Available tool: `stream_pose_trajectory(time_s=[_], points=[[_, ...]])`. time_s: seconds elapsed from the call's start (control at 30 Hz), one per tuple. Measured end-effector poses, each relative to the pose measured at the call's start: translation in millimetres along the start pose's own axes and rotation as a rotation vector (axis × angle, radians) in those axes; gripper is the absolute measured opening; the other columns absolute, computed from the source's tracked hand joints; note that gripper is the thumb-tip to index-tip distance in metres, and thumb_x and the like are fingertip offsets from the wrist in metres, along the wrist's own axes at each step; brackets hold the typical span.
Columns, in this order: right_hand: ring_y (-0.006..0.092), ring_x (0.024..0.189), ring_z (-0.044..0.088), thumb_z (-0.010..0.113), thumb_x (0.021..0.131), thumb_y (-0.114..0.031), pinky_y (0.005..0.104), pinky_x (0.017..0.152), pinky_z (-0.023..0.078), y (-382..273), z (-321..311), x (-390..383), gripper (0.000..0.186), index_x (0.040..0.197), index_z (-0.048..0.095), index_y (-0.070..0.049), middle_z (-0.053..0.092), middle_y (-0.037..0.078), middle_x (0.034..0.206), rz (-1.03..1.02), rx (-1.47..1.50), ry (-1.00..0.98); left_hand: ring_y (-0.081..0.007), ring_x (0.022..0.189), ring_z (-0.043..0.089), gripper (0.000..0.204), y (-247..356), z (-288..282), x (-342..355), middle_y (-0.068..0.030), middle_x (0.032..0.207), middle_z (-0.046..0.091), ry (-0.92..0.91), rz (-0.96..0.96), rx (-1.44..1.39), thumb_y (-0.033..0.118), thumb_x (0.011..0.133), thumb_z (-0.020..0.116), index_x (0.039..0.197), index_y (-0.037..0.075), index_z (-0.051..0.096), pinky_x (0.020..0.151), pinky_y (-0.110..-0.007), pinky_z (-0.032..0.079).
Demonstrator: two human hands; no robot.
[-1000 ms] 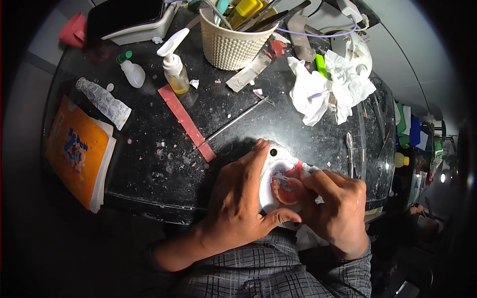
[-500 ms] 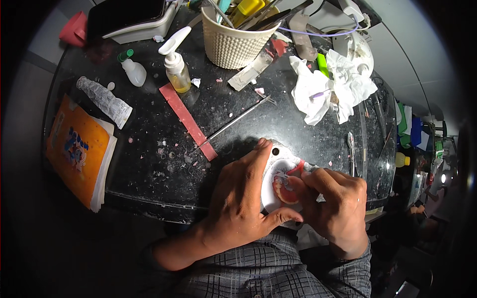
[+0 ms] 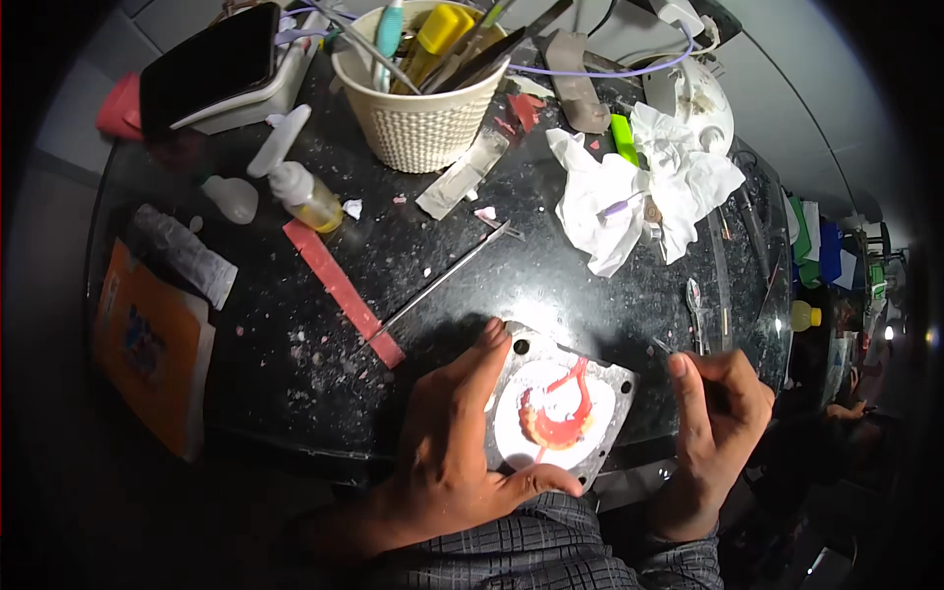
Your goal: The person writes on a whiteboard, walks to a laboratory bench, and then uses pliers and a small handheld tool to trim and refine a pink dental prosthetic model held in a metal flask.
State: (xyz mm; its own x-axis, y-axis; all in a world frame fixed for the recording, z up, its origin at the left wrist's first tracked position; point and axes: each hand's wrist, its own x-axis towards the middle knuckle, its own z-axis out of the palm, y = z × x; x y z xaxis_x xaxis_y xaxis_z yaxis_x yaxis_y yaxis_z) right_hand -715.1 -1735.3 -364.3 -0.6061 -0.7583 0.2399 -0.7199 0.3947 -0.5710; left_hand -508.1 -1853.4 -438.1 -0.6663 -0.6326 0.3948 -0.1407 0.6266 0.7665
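My left hand [image 3: 447, 428] grips the left side of a metal denture flask half [image 3: 617, 378], fingers at its far corner and thumb along the near edge. White plaster [image 3: 508, 440] fills it. Set in that plaster is a curved pink wax denture [image 3: 568, 431] with pale teeth along its outer edge and a strip of pink wax running to the far rim. To the right, apart from the flask, my right hand [image 3: 723, 408] pinches a thin pointed tool [image 3: 663, 346]; most of the tool is hidden by the fingers, so its exact kind is unclear.
Beyond the flask lie a slim metal instrument [image 3: 447, 280] and a pink wax strip [image 3: 339, 290]. Farther back stand a pump bottle [image 3: 307, 200] and a woven tool basket [image 3: 418, 123]. Crumpled tissue [image 3: 600, 206] lies right, an orange book [image 3: 147, 344] left.
My right hand has drawn away from the denture to the right, lifting the tool off it. The flask is now uncovered and sits slightly lower and tilted in view. The view itself has shifted.
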Motion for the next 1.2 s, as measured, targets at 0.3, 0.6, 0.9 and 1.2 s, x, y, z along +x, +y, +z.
stream_pose_trajectory(time_s=[0.3, 0.6, 0.9, 1.2], points=[[0.0166, 0.069, 0.069, 0.085, 0.083, 0.002, 0.0260, 0.070, 0.052, 32.9, 1.0, -19.1, 0.023, 0.079, 0.063, 0.004, 0.073, 0.014, 0.077, 0.069, 0.166, 0.060, -0.0433, 0.125, 0.062, 0.119, -7.1, 4.8, -7.9, -0.0362, 0.145, 0.050, -0.032, -0.031, -0.145, 0.072, 0.074, 0.084, 0.145, -0.013, 0.040, 0.108, -0.049, 0.049], [0.0183, 0.068, 0.071, 0.088, 0.081, -0.001, 0.0269, 0.068, 0.053, 32.8, 5.2, -14.6, 0.023, 0.081, 0.065, 0.004, 0.074, 0.016, 0.076, 0.033, 0.186, 0.031, -0.0396, 0.126, 0.061, 0.113, -4.8, -1.2, -4.9, -0.0354, 0.142, 0.054, -0.075, -0.034, -0.045, 0.076, 0.076, 0.080, 0.143, -0.007, 0.044, 0.105, -0.046, 0.047], [0.0185, 0.068, 0.073, 0.088, 0.082, 0.000, 0.0265, 0.066, 0.054, 35.2, -5.1, -30.6, 0.021, 0.081, 0.067, 0.006, 0.074, 0.015, 0.078, -0.019, 0.161, -0.003, -0.0422, 0.126, 0.061, 0.103, -3.4, -1.5, -4.9, -0.0375, 0.141, 0.054, -0.062, 0.011, -0.003, 0.071, 0.079, 0.081, 0.138, -0.008, 0.051, 0.107, -0.048, 0.048], [0.0179, 0.069, 0.073, 0.087, 0.081, 0.001, 0.0266, 0.065, 0.053, 44.6, -15.2, -55.5, 0.021, 0.080, 0.067, 0.006, 0.075, 0.015, 0.078, 0.020, 0.192, 0.036, -0.0445, 0.129, 0.057, 0.074, 2.3, -2.4, -4.6, -0.0377, 0.145, 0.049, -0.009, 0.032, -0.038, 0.028, 0.077, 0.077, 0.134, -0.012, 0.055, 0.110, -0.052, 0.048]])
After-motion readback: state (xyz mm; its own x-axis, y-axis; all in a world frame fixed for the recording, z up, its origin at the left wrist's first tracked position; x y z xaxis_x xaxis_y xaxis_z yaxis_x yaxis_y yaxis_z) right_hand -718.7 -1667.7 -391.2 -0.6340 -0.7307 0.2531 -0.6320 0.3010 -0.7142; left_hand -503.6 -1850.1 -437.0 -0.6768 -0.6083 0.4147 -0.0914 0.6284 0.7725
